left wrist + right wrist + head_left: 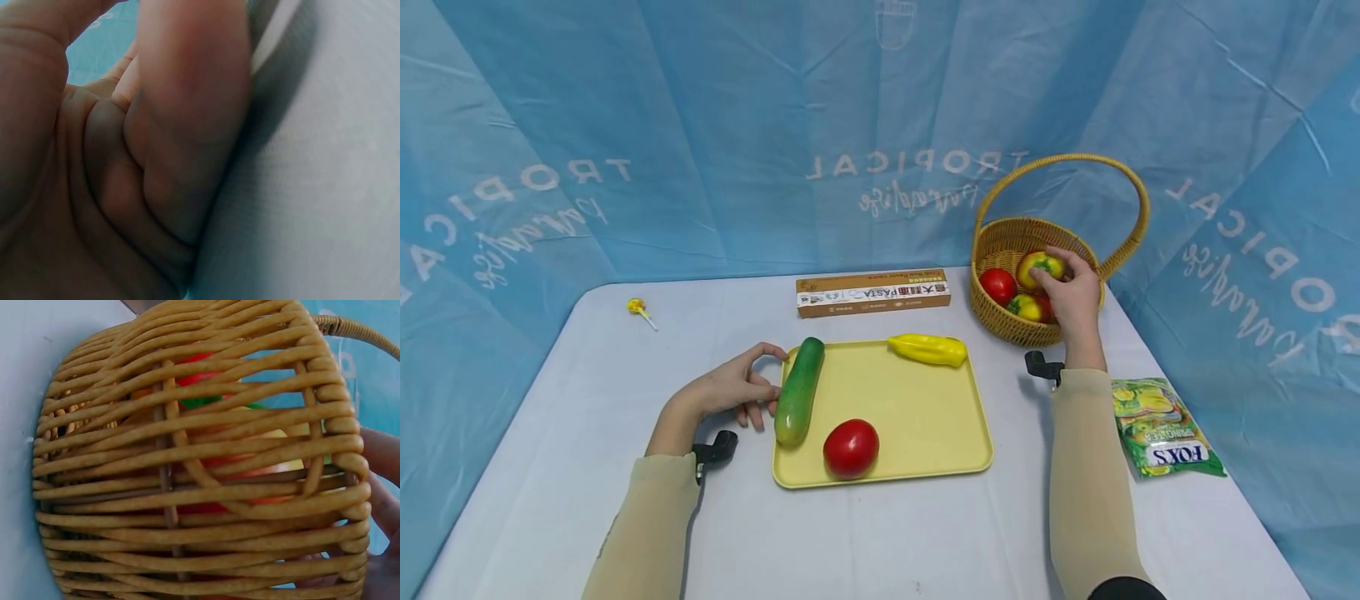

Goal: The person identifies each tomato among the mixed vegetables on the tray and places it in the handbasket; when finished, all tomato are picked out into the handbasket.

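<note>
My right hand (1074, 296) reaches over the rim of a wicker basket (1011, 327), thumb and fingers pinching a yellow-and-red fruit (1034, 267) with a green top. Beneath and beside it lie a red fruit (997, 286) and another yellow-and-red one (1025, 307). In the right wrist view the basket's woven wall (206, 450) covers most of the fruit and part of the hand. My left hand (730, 387) rests at the left edge of a yellow tray (917, 417), loosely bent fingers beside a green cucumber (800, 393); up close, its palm and fingers (187, 112) fill the left wrist view.
On the tray also lie a red round fruit (851, 448) and a long yellow pepper (928, 349). A pasta box (872, 293) stands behind it. At the far left is a yellow lollipop (637, 307); a green Fox's packet (1167, 427) lies right of my right forearm.
</note>
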### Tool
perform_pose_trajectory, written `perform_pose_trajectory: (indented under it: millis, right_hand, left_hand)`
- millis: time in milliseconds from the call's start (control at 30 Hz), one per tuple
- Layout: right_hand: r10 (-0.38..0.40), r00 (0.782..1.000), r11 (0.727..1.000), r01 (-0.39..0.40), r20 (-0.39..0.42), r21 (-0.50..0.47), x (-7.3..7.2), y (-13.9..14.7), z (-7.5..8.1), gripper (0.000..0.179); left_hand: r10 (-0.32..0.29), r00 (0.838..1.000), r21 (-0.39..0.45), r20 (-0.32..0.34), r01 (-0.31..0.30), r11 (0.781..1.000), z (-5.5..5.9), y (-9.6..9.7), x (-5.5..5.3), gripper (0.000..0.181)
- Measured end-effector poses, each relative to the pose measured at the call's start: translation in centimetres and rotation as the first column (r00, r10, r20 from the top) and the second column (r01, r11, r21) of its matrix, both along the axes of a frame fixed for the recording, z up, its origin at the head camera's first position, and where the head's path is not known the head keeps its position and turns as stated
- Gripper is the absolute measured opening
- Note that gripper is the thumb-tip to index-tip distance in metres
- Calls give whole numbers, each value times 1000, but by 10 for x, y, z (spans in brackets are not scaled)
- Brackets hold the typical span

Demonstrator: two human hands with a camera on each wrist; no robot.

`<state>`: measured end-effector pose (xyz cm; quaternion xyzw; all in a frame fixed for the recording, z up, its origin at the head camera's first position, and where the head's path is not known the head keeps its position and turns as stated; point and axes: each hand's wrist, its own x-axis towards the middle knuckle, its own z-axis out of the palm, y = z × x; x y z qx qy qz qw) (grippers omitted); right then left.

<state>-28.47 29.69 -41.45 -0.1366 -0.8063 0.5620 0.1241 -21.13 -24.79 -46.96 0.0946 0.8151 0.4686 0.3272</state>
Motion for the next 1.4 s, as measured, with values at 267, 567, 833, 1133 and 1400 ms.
perform_pose_trajectory:
  millis: [267, 567, 833, 1133, 1400]
  right_hand:
    - [4, 999, 999, -6, -50, -36, -1, -4, 3, 53]
    - [3, 993, 997, -13, -120, -78, 1, -10, 13, 51]
    - [158, 965, 978, -182, -212, -101, 13, -29, 36, 56]
    - [427, 840, 851, -498, -335, -166, 28, -58, 55, 53]
    - [718, 624, 603, -779, -308, -173, 43, -107, 52, 58]
  left_hand:
    - [5, 1000, -7, -1, -5, 1000, 0, -2, 1, 62]
    - [1, 1000, -2, -3, -1, 1000, 1, -3, -1, 61]
    - [1, 1000, -9, -6, -1, 1000, 3, -3, -2, 61]
    - [7, 1000, -15, -1, -7, 1000, 2, 1, -1, 61]
    - [11, 1000, -15, 3, -11, 1000, 1, 1, 0, 61]
